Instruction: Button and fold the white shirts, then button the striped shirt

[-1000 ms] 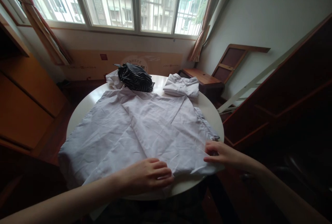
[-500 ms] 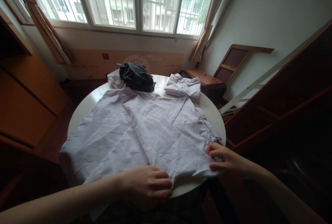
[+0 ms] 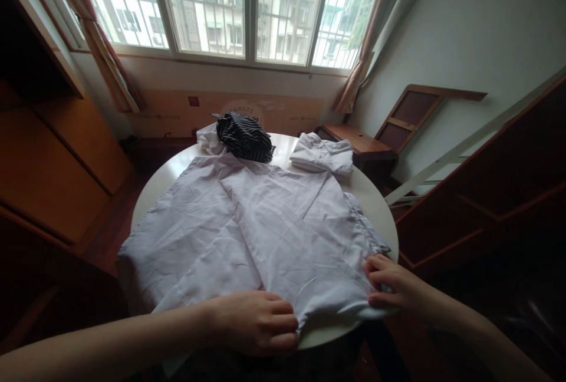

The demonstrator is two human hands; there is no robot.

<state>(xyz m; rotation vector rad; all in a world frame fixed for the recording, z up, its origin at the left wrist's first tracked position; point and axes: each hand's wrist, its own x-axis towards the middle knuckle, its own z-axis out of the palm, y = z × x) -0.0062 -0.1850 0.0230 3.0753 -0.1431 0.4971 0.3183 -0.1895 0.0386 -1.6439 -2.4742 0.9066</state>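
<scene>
A pale, wrinkled shirt (image 3: 283, 223) lies spread over most of the round white table (image 3: 154, 193), its left side and front hanging past the rim. At the near edge my left hand (image 3: 265, 323) is closed, fingers curled on the cloth's lower edge. My right hand (image 3: 391, 285) pinches the cloth at the near right corner, with thumb and fingers gathering a bit of it. Between the hands the shirt's near edge curves inward, and the bare table rim shows below it.
At the table's far side lie a black striped cloth (image 3: 245, 137), a crumpled white cloth (image 3: 207, 139) behind it, and a folded white shirt (image 3: 322, 153). A wooden bench (image 3: 360, 139) stands beyond, near the window. Dark wooden furniture (image 3: 481, 211) borders the right, an orange-brown cabinet (image 3: 57, 175) the left.
The whole view has shifted, so everything appears slightly further right and lower. Both hands keep their hold on the shirt, which lies almost the same.
</scene>
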